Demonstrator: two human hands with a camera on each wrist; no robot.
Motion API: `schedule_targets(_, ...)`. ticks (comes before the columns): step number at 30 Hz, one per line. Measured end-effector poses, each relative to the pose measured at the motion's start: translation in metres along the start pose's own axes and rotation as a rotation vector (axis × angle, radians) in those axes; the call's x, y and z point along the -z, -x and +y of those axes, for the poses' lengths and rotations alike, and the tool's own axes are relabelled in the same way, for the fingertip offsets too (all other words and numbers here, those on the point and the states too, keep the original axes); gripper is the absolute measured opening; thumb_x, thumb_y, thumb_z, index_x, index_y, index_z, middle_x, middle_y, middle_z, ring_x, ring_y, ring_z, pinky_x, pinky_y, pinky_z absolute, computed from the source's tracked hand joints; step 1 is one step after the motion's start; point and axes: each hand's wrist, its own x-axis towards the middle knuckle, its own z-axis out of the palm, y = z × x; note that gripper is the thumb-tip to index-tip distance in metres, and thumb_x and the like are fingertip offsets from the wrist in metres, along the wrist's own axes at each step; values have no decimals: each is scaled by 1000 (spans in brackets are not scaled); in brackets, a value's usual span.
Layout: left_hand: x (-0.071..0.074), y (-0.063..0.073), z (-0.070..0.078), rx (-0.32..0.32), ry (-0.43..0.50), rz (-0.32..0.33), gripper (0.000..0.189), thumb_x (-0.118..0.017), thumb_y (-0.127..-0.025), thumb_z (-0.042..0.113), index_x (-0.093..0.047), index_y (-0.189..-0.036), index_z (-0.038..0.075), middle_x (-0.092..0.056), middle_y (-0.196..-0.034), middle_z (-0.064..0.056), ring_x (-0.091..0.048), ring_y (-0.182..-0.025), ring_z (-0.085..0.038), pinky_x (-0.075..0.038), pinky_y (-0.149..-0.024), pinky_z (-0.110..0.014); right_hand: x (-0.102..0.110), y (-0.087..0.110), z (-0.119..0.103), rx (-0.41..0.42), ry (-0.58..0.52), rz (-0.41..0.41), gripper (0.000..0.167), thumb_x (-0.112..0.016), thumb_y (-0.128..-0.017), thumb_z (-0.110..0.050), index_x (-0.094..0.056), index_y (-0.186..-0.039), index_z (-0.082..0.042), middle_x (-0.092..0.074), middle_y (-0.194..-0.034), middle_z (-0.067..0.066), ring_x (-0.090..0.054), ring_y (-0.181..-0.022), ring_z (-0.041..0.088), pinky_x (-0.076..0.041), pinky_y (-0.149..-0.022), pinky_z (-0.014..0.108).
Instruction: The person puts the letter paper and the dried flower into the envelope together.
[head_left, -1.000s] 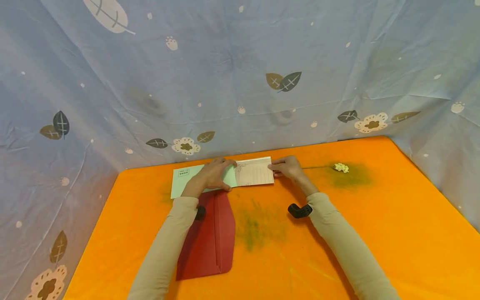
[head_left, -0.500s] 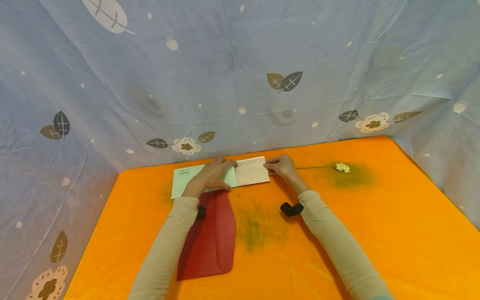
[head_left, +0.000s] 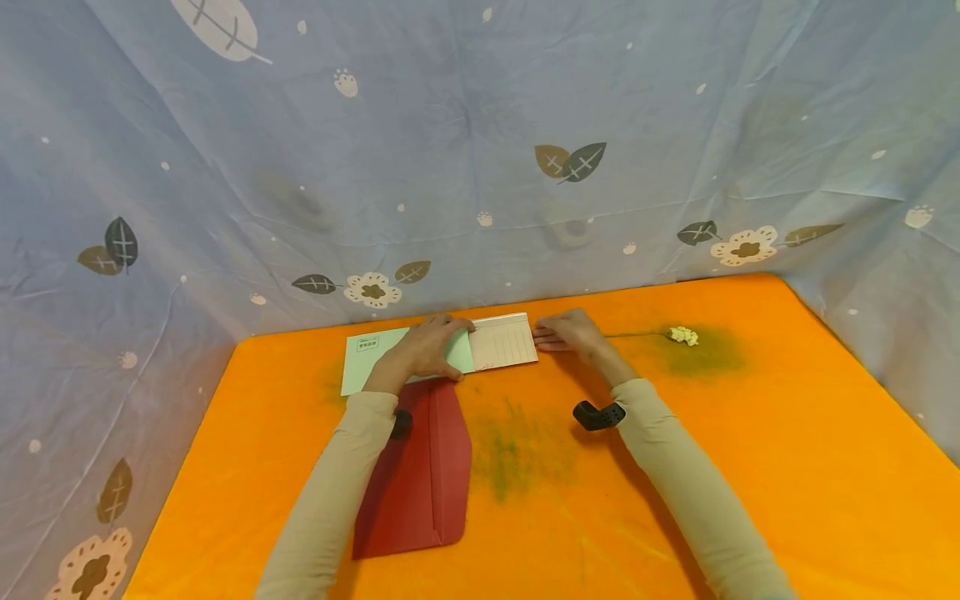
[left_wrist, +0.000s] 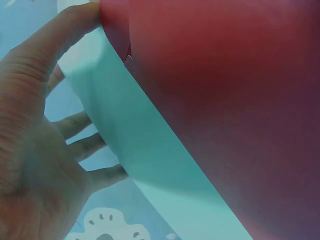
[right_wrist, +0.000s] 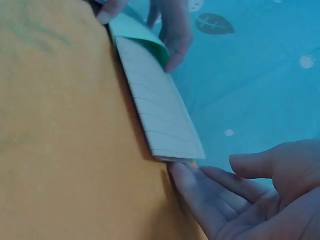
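A pale green envelope [head_left: 360, 360] lies near the back of the table, its mouth facing right. My left hand [head_left: 422, 348] grips it across the mouth end, thumb at the near edge and fingers at the far edge; in the left wrist view, this hand [left_wrist: 45, 155] spans the green envelope [left_wrist: 125, 120]. Lined, folded letter paper [head_left: 506, 343] sits partly inside, its left part hidden by the envelope, whose mouth bulges over it in the right wrist view. My right hand [head_left: 573, 333] has its extended fingers at the paper's outer end, thumb lifted off the paper [right_wrist: 155, 105].
A dark red envelope [head_left: 412, 475] lies under my left forearm, close to the green one. A stem with a pale yellow flower head [head_left: 682, 336] lies to the right of my right hand. Patterned cloth [head_left: 465, 167] walls in the orange table [head_left: 675, 433].
The letter paper has slid left, further into the green envelope. My right hand has let go of its pinch on the paper's end and straightened its fingers there. The left hand stays put.
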Motion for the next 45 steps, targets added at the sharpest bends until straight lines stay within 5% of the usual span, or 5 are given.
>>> schedule_targets(18, -2, -1, -1, -10, -7, 19, 78, -88, -72, 35, -49, -138, 21, -47, -138, -16, -44, -125, -36, -38, -103, -54, -17, -1, 0, 10, -115, -72, 41, -45, -104, -9, -44, -137, 16, -51, -133, 34, -54, -121, 40, -51, -92, 38)
schedule_targets(45, -1, 0, 0, 30, 16, 7, 79, -87, -73, 36, -47, -140, 24, -45, -140, -13, -43, -126, -35, -35, -105, -55, -69, -9, 1, 49, -124, -109, 38, -48, -103, -10, -51, -131, 15, -59, -126, 30, -63, -113, 36, -53, -89, 37)
